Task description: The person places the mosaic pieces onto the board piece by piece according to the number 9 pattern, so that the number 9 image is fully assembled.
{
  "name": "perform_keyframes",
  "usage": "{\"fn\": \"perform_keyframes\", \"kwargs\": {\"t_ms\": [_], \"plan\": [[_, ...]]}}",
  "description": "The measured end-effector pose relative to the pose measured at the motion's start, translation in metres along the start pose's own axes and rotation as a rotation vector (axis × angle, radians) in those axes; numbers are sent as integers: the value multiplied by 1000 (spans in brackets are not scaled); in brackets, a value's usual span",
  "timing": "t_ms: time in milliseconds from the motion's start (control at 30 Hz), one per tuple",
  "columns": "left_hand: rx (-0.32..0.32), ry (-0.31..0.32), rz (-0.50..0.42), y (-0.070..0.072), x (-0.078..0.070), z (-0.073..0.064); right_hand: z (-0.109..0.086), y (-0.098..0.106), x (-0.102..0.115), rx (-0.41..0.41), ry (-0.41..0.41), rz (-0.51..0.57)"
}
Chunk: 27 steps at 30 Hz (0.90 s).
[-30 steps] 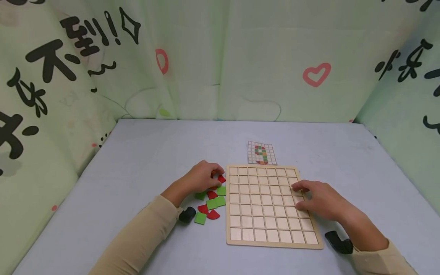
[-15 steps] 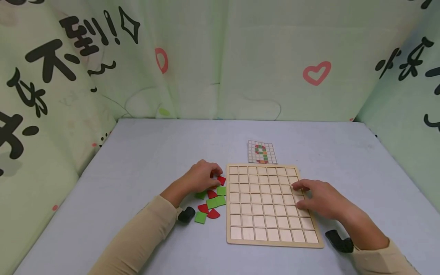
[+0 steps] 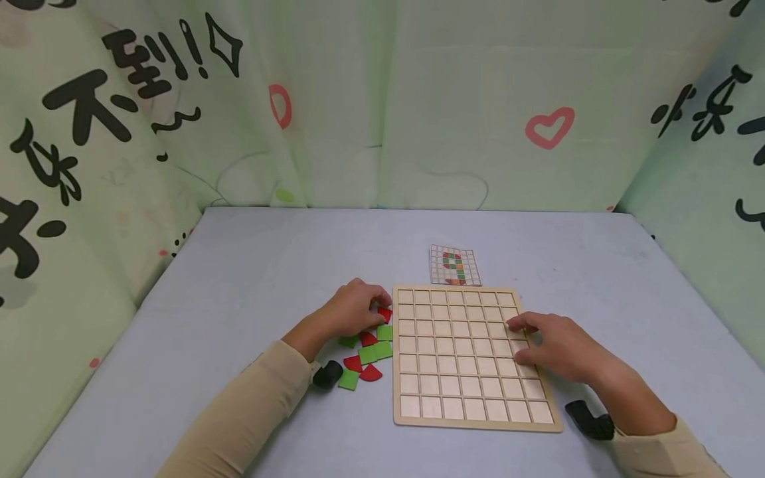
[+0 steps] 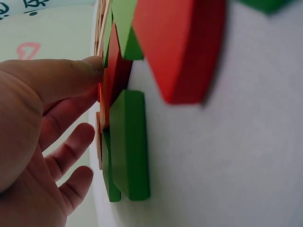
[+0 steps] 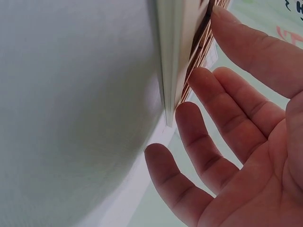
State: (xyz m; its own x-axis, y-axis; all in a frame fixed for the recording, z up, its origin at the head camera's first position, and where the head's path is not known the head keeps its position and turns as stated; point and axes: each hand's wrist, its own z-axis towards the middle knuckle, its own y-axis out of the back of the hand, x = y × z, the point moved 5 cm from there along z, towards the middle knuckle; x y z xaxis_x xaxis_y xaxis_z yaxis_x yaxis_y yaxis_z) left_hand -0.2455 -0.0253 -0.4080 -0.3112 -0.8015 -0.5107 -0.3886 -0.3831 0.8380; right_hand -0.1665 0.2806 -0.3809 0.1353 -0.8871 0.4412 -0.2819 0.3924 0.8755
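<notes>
At the upper end of a pile of tiles, my left hand pinches a red tile between thumb and index finger, beside the board's left edge. The left wrist view has the thumb up against the tiles, with the other fingers loosely bent; the pinched tile is mostly hidden there. Below the hand lie red quarter-round tiles and green square tiles. A wooden grid board lies flat on the table. My right hand rests with relaxed fingers and thumb on its right side, holding nothing.
Beyond the board's far edge lies a small pattern card with a coloured figure on a grid. The table has a pale cover. Printed green curtains stand behind it and at both sides.
The red tile at my left fingertips has shifted and turned slightly. Otherwise both hands, the board and the pile stay in place.
</notes>
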Motion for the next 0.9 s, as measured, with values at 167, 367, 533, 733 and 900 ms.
{"fn": "perform_keyframes", "kwargs": {"t_ms": [167,367,533,733,900], "plan": [[-3,-11,23,-1,0,2,0,0,-1,1,0,-1],[-6,-29,31,-1,-2,3,0,0,0,-1,2,1],[-1,-17,20,-3,-2,3,0,0,1,-1,4,2],[5,-18,-2,-3,-3,3,0,0,1,-1,6,-6],[-7,-2,-1,-2,-2,2,0,0,1,1,3,-7]]}}
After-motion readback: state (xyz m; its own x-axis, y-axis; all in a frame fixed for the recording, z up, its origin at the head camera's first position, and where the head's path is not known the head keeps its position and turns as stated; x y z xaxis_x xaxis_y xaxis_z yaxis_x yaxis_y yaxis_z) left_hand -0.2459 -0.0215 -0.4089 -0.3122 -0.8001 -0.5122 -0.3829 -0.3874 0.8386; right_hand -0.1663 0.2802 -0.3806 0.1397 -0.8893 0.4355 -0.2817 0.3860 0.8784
